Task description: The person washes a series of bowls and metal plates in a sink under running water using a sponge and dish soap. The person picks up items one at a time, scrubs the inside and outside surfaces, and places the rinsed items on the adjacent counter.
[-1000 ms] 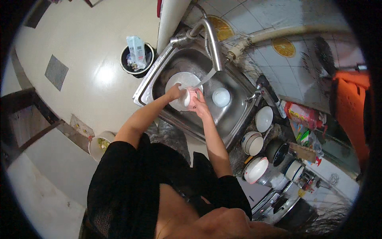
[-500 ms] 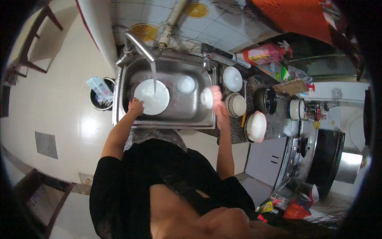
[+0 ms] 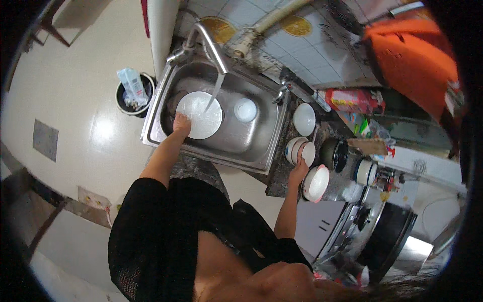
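My left hand [image 3: 182, 125] is closed on the near-left rim of a wide white dish [image 3: 198, 116] in the steel sink. Water from the tap runs onto that dish. Over the counter on the right, my right hand [image 3: 299, 172] grips a small white bowl [image 3: 308, 152] at a stack of bowls [image 3: 290, 149]. Whether the held bowl rests on the stack I cannot tell. Another small white bowl [image 3: 245, 109] sits on the sink floor, touched by neither hand.
The tap [image 3: 214, 48] arches over the sink [image 3: 251, 153]. Around the stack stand a white bowl [image 3: 304, 119], a larger pink-rimmed bowl [image 3: 317, 184] and a dark pot [image 3: 334, 154]. A waste bin [image 3: 119, 100] is on the floor left of the sink.
My right hand has carried the small bowl from the sink's right edge to the stack on the counter. My left hand stays on the dish. The view has turned.
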Demonstrator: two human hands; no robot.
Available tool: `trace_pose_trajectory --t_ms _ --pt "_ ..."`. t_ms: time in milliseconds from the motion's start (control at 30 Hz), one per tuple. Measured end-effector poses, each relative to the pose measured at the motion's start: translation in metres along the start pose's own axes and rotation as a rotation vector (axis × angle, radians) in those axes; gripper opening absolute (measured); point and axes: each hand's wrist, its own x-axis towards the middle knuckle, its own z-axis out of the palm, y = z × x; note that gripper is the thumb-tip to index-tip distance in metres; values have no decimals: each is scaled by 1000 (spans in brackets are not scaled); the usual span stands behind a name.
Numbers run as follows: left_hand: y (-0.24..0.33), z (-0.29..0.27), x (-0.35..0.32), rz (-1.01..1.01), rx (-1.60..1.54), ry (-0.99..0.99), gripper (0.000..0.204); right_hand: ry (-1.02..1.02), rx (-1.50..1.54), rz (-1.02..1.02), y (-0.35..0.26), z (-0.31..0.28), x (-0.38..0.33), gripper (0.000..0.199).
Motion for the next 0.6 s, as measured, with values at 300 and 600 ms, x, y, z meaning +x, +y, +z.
trace_pose_trajectory --t_ms 300,600 --pt "25 -10 3 -183 -551 -51 24 -313 373 -418 -151 54 54 57" --pt "-10 -7 -31 -171 -1186 256 27 -565 27 -409 -179 208 69 21"
